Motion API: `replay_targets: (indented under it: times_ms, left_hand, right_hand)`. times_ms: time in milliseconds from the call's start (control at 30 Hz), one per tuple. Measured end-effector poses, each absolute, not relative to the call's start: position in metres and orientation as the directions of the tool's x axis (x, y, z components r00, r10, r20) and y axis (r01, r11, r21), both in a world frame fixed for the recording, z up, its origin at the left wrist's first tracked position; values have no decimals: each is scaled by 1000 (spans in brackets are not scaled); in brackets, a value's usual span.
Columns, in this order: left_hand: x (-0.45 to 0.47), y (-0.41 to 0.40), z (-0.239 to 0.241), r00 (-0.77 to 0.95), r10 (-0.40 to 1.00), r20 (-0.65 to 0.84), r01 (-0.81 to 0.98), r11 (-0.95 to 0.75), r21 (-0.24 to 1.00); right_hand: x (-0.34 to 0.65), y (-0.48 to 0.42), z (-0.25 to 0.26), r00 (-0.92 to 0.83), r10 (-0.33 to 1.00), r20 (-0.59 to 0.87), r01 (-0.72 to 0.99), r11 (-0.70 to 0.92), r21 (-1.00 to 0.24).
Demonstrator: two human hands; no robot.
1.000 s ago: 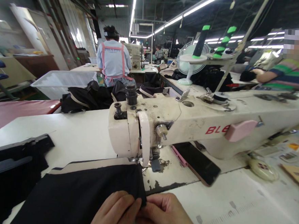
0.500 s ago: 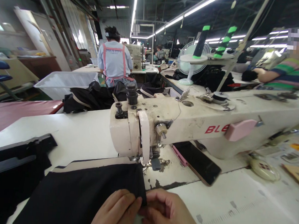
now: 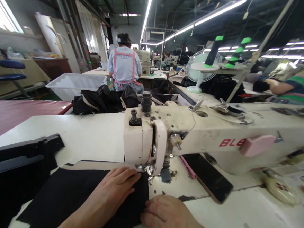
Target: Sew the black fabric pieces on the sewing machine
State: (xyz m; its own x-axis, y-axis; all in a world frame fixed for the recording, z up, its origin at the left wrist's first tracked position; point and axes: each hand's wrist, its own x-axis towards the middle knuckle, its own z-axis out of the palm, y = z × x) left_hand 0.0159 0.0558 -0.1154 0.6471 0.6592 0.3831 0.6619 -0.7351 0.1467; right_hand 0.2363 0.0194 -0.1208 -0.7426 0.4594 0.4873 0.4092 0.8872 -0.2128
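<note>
Head view: hands [image 3: 135,203] flat on black fabric [image 3: 78,199].

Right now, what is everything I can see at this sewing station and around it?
sewing machine: one, cream with red letters, centre of table
black fabric: one piece, flat under the machine's needle end
phone: one, dark, pink-edged, under the machine arm
table: one, white, worn beside the needle
fan: one, pale green, behind
thread cones: two, black and green, on a stand
white bin: one, behind left
people: two at other tables
left hand: flat on the fabric, fingers near the needle
right hand: resting at the fabric's right edge
</note>
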Motion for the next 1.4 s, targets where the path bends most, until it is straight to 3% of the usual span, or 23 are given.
replay_targets:
  times_ms: [167, 300, 533, 767, 967, 1133, 1233, 1300, 1367, 1400]
  left_hand:
    - [19, 67, -117, 659, 632, 408, 669, -740, 67]
    - [20, 76, -108, 639, 659, 397, 681, -725, 109]
    - [19, 92, -102, 604, 690, 400, 693, -702, 165]
    - [11, 111, -105, 596, 678, 430, 679, -712, 179]
    - [5, 121, -104, 580, 695, 426, 704, -690, 167]
    - [2, 126, -108, 571, 724, 387, 753, -650, 103]
    - [5, 121, -108, 571, 735, 366, 779, -626, 43]
    - [9, 105, -108, 564, 744, 358, 797, -603, -2]
    - [14, 79, -111, 537, 763, 361, 827, -560, -46]
    - [16, 63, -113, 525, 770, 363, 840, -537, -75]
  right_hand:
    - [235, 27, -126, -708, 474, 524, 417, 879, -233]
    - [231, 36, -131, -633, 490, 600, 435, 865, -248]
    - [226, 39, -123, -602, 477, 641, 505, 849, -157]
    - [224, 38, -111, -559, 600, 572, 616, 763, -198]
    - [227, 34, -112, -592, 613, 524, 625, 759, -182]
    - [229, 33, -113, -607, 634, 479, 602, 760, -245]
    - [233, 31, -111, -586, 660, 470, 573, 748, -335]
    - [238, 25, -111, -498, 742, 449, 508, 669, -542]
    - [244, 15, -113, -318, 915, 246, 300, 343, -890]
    - [246, 8, -116, -274, 961, 38, 124, 75, -989]
